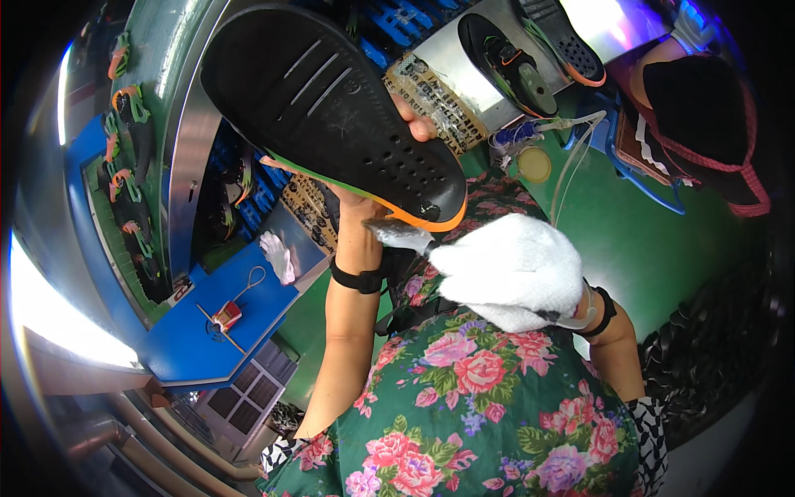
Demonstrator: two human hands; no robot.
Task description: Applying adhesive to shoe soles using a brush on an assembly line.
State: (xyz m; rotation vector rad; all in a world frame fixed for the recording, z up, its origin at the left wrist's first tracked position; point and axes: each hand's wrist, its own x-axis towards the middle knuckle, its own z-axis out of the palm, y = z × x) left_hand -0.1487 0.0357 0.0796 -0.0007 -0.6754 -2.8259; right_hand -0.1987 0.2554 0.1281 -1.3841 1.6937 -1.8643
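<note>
A large black shoe sole (319,99) with an orange and green rim is held up, tilted, in front of me. My left hand (416,126) is bare and closed round it: fingertips show at its right edge, the wrist below, and the palm is hidden behind it. My right hand (509,269), in a white knit glove, is closed on a small tool (399,234) with a flat greyish head and a dark neck; I cannot tell its exact kind. The tool's head lies by the orange heel rim, at or very near it, in front of my left wrist.
Beyond, a metal conveyor (447,62) carries a sandal (509,66) and another sole (563,41). At right are a small round yellowish lid (534,165), thin tubes, and a person in black cloth (696,112). A blue table (199,331) at left holds a pale glove (277,257).
</note>
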